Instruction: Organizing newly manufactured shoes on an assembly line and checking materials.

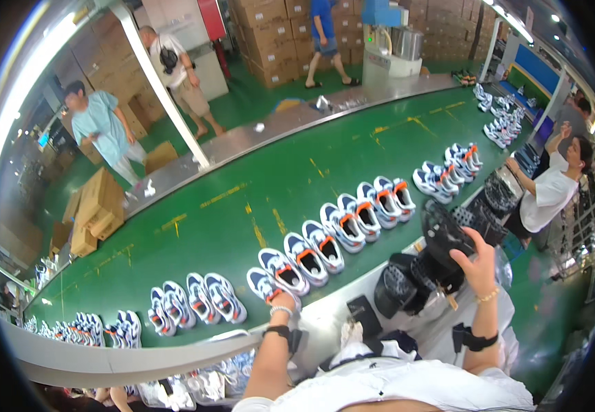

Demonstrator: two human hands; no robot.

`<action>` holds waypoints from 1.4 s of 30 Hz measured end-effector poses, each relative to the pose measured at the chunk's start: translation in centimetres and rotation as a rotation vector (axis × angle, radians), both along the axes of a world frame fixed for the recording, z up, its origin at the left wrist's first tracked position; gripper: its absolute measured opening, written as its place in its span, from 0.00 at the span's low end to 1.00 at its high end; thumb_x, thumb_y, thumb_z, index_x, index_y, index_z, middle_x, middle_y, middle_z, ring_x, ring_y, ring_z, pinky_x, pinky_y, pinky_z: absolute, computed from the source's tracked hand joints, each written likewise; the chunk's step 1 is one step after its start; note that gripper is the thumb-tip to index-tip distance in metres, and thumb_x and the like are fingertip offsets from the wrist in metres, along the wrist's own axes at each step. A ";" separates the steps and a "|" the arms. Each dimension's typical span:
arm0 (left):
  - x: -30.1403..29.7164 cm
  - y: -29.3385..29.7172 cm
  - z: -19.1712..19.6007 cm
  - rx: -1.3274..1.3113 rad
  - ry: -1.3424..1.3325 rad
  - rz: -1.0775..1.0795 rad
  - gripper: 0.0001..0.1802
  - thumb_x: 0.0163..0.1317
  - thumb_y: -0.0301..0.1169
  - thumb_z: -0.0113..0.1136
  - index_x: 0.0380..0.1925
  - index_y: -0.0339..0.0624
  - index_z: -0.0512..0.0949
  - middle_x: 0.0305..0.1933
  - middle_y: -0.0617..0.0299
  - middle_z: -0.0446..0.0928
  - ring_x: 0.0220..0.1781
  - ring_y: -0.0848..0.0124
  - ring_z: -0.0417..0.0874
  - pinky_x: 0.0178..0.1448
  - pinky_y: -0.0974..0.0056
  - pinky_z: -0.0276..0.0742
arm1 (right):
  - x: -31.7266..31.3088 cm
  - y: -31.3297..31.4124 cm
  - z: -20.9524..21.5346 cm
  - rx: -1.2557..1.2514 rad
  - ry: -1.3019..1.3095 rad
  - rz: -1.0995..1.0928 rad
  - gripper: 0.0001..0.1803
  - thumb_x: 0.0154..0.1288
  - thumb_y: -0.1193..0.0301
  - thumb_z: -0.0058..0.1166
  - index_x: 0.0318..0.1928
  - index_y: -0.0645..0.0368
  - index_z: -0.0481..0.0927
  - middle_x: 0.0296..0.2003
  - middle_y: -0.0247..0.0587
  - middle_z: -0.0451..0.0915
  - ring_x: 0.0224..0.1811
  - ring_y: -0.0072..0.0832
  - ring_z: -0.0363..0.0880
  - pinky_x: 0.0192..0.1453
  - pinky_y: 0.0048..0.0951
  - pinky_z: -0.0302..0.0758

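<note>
At the near edge of the green belt, my left hand (pixel 283 302) is at the heel of a white and navy sneaker (pixel 261 280) with orange lining. Its fingers are closed at the shoe's opening, partly hidden by it. To the right, my right hand (pixel 477 259) grips a black curved molded piece (pixel 443 230) by its near end, thumb on one side. Directly below that lie more black molded pieces (pixel 395 285) in a pile. A row of matching sneakers (pixel 322 246) runs away to the right from my left hand.
More sneakers (pixel 198 299) stand in pairs to the left on the green belt (pixel 201 233). A dark flat box (pixel 364 316) lies on the ledge near me. One co-worker (pixel 551 185) sits at the right; other people are beyond the belt, near stacked cartons (pixel 266 41).
</note>
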State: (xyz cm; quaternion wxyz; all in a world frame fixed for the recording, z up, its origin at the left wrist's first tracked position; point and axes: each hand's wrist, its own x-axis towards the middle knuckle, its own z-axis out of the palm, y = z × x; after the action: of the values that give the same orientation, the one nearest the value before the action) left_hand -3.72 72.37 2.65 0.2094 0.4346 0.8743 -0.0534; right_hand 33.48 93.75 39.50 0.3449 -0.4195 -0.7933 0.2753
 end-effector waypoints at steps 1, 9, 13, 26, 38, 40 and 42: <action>-1.3 -1.8 -1.7 -0.047 -0.088 -0.018 0.22 0.55 0.38 0.51 0.46 0.36 0.79 0.51 0.46 0.78 0.54 0.53 0.78 0.59 0.57 0.70 | -2.0 -0.9 -0.1 -0.106 0.047 0.047 0.26 0.49 0.70 0.66 0.50 0.65 0.75 0.36 0.43 0.82 0.38 0.25 0.80 0.46 0.27 0.74; -3.5 -0.9 -3.0 -0.072 -0.231 -0.046 0.16 0.51 0.37 0.55 0.34 0.38 0.82 0.43 0.51 0.81 0.40 0.59 0.82 0.45 0.59 0.75 | -14.0 -6.5 -7.0 -0.192 -0.315 0.488 0.30 0.52 0.50 0.63 0.47 0.61 0.77 0.29 0.53 0.80 0.32 0.46 0.81 0.39 0.39 0.76; 3.2 0.3 2.7 0.407 0.088 0.273 0.08 0.52 0.28 0.54 0.27 0.39 0.81 0.35 0.50 0.79 0.39 0.50 0.80 0.43 0.54 0.76 | -18.0 -7.3 -16.0 0.057 -0.632 0.566 0.28 0.51 0.46 0.61 0.35 0.62 0.77 0.26 0.50 0.80 0.31 0.46 0.80 0.37 0.43 0.76; 9.3 -7.0 3.0 0.911 -0.205 0.819 0.27 0.55 0.18 0.48 0.57 0.32 0.59 0.52 0.38 0.70 0.54 0.44 0.73 0.57 0.52 0.68 | -33.6 -18.0 -32.0 0.068 -0.598 0.659 0.20 0.55 0.52 0.58 0.27 0.57 0.82 0.27 0.46 0.82 0.31 0.39 0.83 0.33 0.40 0.78; 8.7 -6.7 2.2 0.845 -0.249 0.645 0.32 0.44 0.16 0.49 0.56 0.33 0.65 0.67 0.34 0.56 0.62 0.39 0.64 0.66 0.52 0.62 | -35.0 -17.5 -34.9 -0.108 -0.617 0.718 0.17 0.59 0.60 0.50 0.33 0.61 0.82 0.30 0.52 0.82 0.34 0.44 0.83 0.38 0.45 0.78; 8.0 -7.2 1.1 0.880 -0.295 0.615 0.29 0.49 0.18 0.50 0.56 0.34 0.66 0.62 0.36 0.64 0.61 0.42 0.68 0.64 0.53 0.65 | -35.8 -17.5 -34.4 -0.135 -0.605 0.658 0.16 0.59 0.61 0.50 0.34 0.61 0.83 0.32 0.52 0.82 0.36 0.44 0.83 0.39 0.44 0.78; 8.5 -5.8 -0.2 0.904 -0.236 0.535 0.26 0.57 0.26 0.55 0.57 0.36 0.66 0.58 0.43 0.70 0.56 0.49 0.74 0.59 0.56 0.69 | -35.0 -16.0 -34.5 -0.152 -0.618 0.638 0.15 0.59 0.62 0.49 0.35 0.60 0.83 0.33 0.52 0.82 0.37 0.44 0.83 0.39 0.44 0.78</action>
State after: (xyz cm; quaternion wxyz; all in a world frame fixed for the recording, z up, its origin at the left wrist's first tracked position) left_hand 4.77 66.58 2.44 0.1043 0.2463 0.8609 0.4329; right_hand -1.50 77.79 4.96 -0.0423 -0.2406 -0.9263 0.2870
